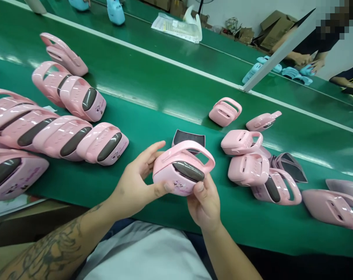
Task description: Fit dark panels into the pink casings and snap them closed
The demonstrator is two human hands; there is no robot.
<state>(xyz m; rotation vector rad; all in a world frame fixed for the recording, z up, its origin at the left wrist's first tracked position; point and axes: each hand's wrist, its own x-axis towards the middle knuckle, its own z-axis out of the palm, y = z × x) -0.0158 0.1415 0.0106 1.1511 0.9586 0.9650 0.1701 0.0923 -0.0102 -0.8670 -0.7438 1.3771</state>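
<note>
Both my hands hold a pink plastic handled housing above the green conveyor belt. It has a looped handle, a dark grey oval panel and a small printed cartoon motif. My left hand pinches its left end between thumb and fingers. My right hand grips its lower front edge from below. Just behind the housing, a loose dark curved panel with a pink edge lies on the belt, partly hidden.
Several pink housings lie in a cluster at the left, and more lie at the right. A white rail divides this belt from a second one, where a co-worker's hands are beside blue housings. Cardboard boxes stand beyond.
</note>
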